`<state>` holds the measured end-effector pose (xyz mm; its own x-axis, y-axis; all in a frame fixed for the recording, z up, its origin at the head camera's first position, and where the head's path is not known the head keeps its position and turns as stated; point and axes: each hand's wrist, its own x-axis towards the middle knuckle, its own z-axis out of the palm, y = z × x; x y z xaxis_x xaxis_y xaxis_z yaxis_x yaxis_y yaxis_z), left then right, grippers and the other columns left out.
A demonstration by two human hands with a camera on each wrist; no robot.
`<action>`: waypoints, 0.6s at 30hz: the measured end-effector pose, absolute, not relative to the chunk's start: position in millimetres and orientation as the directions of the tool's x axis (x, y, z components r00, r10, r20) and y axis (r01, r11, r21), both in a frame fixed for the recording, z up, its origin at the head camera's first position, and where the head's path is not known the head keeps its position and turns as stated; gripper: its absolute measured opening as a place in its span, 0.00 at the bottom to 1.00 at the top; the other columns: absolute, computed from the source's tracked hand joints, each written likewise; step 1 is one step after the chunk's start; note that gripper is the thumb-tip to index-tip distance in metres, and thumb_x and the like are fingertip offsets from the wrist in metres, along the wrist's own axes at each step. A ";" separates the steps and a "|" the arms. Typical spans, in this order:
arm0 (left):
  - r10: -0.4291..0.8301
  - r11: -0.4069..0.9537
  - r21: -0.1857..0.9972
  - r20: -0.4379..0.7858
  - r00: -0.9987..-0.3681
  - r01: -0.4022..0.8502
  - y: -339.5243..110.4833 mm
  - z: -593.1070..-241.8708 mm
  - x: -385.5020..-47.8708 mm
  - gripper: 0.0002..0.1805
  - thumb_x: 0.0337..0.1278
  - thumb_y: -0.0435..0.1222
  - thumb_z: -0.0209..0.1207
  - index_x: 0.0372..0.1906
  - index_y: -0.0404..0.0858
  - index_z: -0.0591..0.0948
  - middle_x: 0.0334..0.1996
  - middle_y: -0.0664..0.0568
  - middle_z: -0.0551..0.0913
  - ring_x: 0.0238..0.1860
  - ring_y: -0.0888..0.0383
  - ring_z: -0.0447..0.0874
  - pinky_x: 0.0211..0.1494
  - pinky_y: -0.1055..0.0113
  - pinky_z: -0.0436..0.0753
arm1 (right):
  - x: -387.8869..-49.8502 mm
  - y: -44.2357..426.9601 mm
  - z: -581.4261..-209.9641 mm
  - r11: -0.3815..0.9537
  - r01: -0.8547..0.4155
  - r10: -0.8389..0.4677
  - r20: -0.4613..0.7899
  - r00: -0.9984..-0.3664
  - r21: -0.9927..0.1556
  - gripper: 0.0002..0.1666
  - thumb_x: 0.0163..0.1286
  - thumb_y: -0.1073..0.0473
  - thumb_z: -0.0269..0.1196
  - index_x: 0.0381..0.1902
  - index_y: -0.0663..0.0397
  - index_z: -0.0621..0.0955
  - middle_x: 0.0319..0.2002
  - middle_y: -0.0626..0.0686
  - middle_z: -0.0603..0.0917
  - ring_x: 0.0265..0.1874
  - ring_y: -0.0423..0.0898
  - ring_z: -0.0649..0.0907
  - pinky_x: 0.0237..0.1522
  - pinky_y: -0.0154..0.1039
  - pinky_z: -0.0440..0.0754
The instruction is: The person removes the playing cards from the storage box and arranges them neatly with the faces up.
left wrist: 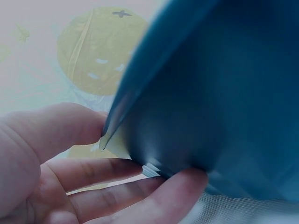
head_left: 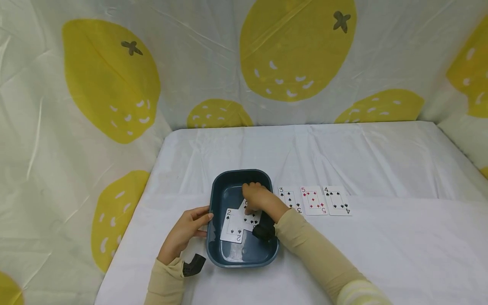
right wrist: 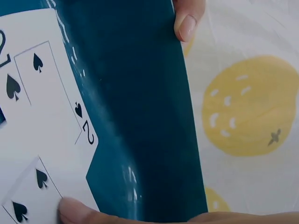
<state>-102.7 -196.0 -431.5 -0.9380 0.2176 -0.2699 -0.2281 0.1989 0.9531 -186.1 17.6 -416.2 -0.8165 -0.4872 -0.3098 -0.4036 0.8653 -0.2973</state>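
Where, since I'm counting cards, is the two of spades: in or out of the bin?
In: the two of spades lies face up within the blue bin's walls.

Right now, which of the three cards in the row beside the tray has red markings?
The five of diamonds, in the middle; the three and the four flanking it have black markings.

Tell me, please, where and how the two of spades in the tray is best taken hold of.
Probably at the near short edge of the two of spades, pinched from the person's side: the card looks flat in the tray, with bare tray floor in front of that edge, while another spade card crowds its right side.
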 end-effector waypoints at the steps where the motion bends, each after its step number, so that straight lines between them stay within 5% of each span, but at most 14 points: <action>1: 0.217 0.198 0.953 -0.273 -0.937 -0.231 -196.1 -431.7 -102.8 0.27 0.59 0.37 0.55 0.59 0.26 0.67 0.52 0.36 0.73 0.41 0.50 0.78 0.34 0.58 0.81 | -186.6 17.3 -416.9 0.869 -0.398 -0.481 -0.312 -0.819 -0.295 0.43 0.45 0.54 0.73 0.55 0.67 0.68 0.51 0.64 0.73 0.49 0.57 0.71 0.52 0.48 0.69; 5: 0.214 0.200 0.950 -0.280 -0.936 -0.239 -196.2 -432.1 -103.1 0.26 0.58 0.36 0.55 0.59 0.27 0.68 0.51 0.36 0.74 0.41 0.51 0.78 0.34 0.58 0.81 | -188.5 16.7 -419.2 0.871 -0.372 -0.467 -0.309 -0.828 -0.321 0.37 0.47 0.56 0.72 0.51 0.68 0.71 0.46 0.63 0.77 0.44 0.56 0.74 0.46 0.47 0.73; 11: 0.207 0.207 0.949 -0.281 -0.937 -0.239 -195.9 -430.9 -102.7 0.25 0.58 0.36 0.56 0.59 0.28 0.68 0.52 0.37 0.74 0.42 0.51 0.77 0.34 0.58 0.81 | -189.3 17.1 -419.1 0.842 -0.343 -0.488 -0.315 -0.814 -0.417 0.11 0.50 0.61 0.70 0.25 0.62 0.79 0.26 0.55 0.74 0.25 0.47 0.74 0.23 0.36 0.73; 13: 0.206 0.208 0.948 -0.281 -0.937 -0.239 -195.9 -431.2 -102.6 0.26 0.57 0.36 0.56 0.58 0.27 0.69 0.52 0.37 0.74 0.43 0.51 0.77 0.34 0.58 0.81 | -187.7 17.1 -418.1 0.844 -0.339 -0.480 -0.305 -0.822 -0.415 0.17 0.48 0.58 0.71 0.32 0.64 0.79 0.32 0.57 0.74 0.29 0.48 0.74 0.28 0.38 0.75; 18: 0.209 0.207 0.950 -0.278 -0.937 -0.236 -196.2 -430.6 -102.3 0.26 0.57 0.37 0.56 0.59 0.27 0.68 0.52 0.36 0.73 0.44 0.50 0.76 0.34 0.58 0.81 | -181.3 14.5 -416.1 0.886 -0.340 -0.435 -0.311 -0.845 -0.316 0.52 0.36 0.47 0.76 0.55 0.67 0.68 0.48 0.64 0.70 0.45 0.57 0.71 0.48 0.50 0.71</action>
